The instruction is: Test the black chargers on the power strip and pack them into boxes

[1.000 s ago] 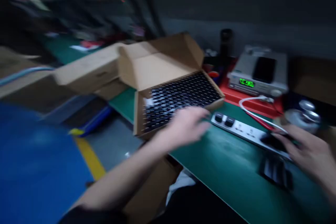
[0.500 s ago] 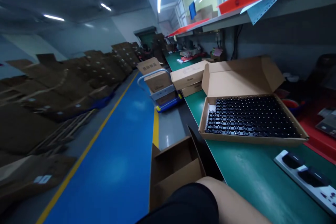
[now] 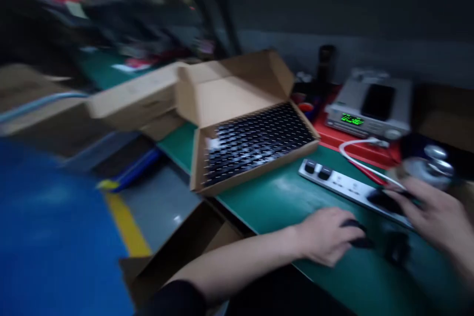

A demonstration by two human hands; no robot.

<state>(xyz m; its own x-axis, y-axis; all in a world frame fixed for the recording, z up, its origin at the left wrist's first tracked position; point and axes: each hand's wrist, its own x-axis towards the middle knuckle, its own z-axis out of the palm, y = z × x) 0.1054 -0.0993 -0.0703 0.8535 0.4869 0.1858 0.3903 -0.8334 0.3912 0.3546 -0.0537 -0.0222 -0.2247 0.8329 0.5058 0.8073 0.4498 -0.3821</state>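
Observation:
The view is smeared by motion. My left hand (image 3: pixel 328 238) rests on the green bench (image 3: pixel 281 202) with its fingers curled round a small black part (image 3: pixel 357 234). My right hand (image 3: pixel 435 210) is further right, its fingers on a black plug (image 3: pixel 385 201) at the white power strip (image 3: pixel 344 186). Another small black piece (image 3: pixel 396 252) lies on the mat between the two hands. Behind my left hand stands an open cardboard box (image 3: pixel 242 108) holding a tray of several black parts (image 3: pixel 255 138).
A grey meter with green digits (image 3: pixel 370 106) sits on a red stand at the back right, with a white cable (image 3: pixel 361 148) before it. Shiny metal objects (image 3: pixel 429 163) stand far right. Closed cartons (image 3: pixel 137 98) lie at the left; an open carton (image 3: pixel 177 252) sits on the floor below the bench.
The camera swung away to the aisle and back to the bench. My left hand moved from the box's front edge down to the mat and closed on a small black part.

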